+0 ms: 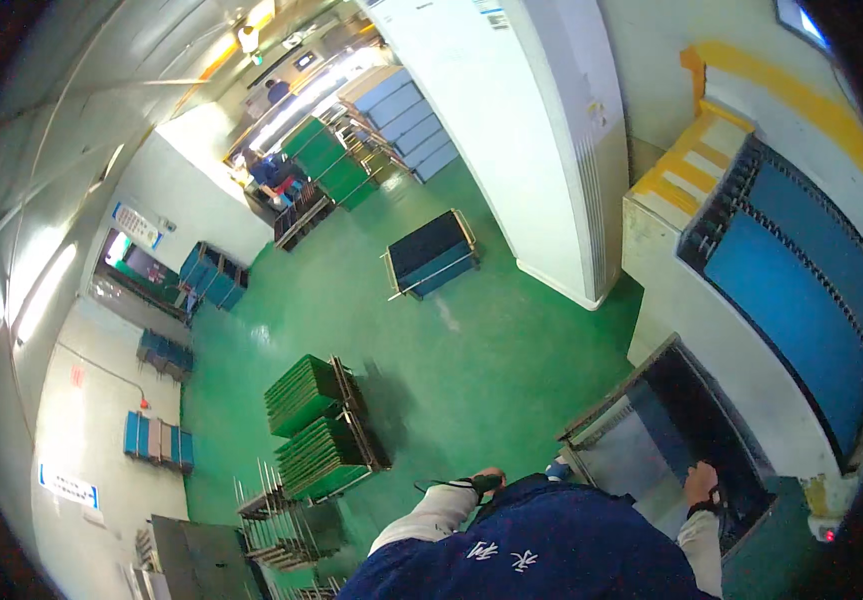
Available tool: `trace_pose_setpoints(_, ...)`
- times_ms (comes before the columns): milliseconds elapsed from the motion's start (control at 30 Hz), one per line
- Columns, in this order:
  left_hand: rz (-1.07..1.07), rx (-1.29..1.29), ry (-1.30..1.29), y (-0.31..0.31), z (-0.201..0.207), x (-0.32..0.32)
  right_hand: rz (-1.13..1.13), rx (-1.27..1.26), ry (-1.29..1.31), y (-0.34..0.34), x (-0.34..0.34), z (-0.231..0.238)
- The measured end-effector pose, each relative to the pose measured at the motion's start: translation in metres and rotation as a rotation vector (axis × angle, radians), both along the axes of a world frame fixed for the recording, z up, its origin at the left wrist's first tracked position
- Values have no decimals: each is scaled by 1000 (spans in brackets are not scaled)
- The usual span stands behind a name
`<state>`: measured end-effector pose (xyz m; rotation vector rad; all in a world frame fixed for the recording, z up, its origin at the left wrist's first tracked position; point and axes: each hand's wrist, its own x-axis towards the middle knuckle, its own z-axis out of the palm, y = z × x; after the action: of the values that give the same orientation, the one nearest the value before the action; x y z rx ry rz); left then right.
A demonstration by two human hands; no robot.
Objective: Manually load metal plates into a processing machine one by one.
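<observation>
My left hand [489,480], with a black band at the wrist, is held close in front of my dark blue smock [551,545]. Its fingers are mostly hidden, and no object shows in it. Out to the right, my right hand [700,486] appears with curled fingers above a low dark-framed bay [671,350]. Whether it grips anything there is too small to make out. A pale grey panel [627,462] lies in this bay, just left of the hand. Higher up on the right, large blue panels [776,275] rest in a black toothed rack.
Racks of green boards [323,455] stand on the green floor [471,385] at left, near a pronged metal rack [276,530]. A dark blue bin-like rack [431,252] is ahead. A tall white cabinet [541,130] rises beyond. A co-worker [269,172] sits far off.
</observation>
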<state>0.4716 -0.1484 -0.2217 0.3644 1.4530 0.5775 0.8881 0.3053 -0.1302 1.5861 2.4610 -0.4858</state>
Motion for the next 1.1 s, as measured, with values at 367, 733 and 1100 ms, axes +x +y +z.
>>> trace_pose_setpoints(367,-323,70,304,42,11,-15,3,345,268,-13,25,144)
trace_pose_setpoints(733,-322,76,506,39,-11,-9,-582,-116,1276,-9,14,234)
trace_pose_setpoints(1100,-596,-181,462,48,2,-42,-989,-710,1801,-32,-3,248)
